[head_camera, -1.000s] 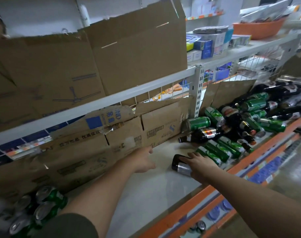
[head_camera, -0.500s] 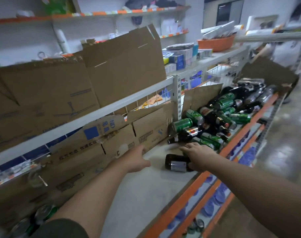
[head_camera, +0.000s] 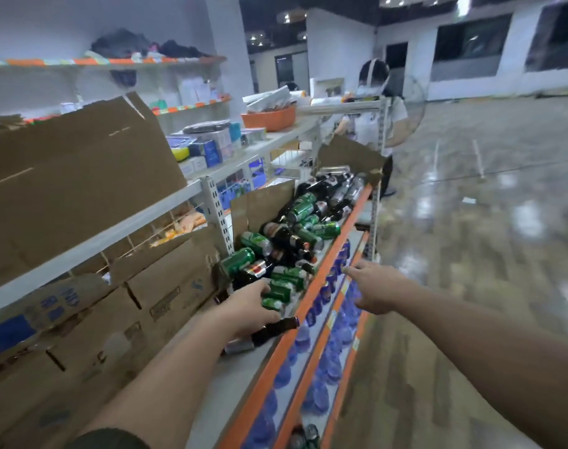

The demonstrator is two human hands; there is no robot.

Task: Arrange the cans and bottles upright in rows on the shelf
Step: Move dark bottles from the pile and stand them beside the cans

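Left hand (head_camera: 250, 307) sat over the lying bottle (head_camera: 274, 331), grip hard to tell; right hand (head_camera: 378, 288) hung loose. Probably glass, heavy-ish, slick, so I'd grab the body, not the neck.

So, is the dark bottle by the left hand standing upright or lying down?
Lying down. The dark bottle rests on its side on the shelf, neck toward the orange edge, partly under the left hand.

The right hand (head_camera: 378, 291) has let go of the brown bottle (head_camera: 273, 332) and now hovers, fingers spread, beyond the bottle and outside the shelf's orange edge (head_camera: 303, 314). The left hand (head_camera: 247, 314) has moved from the cardboard onto the bottle.
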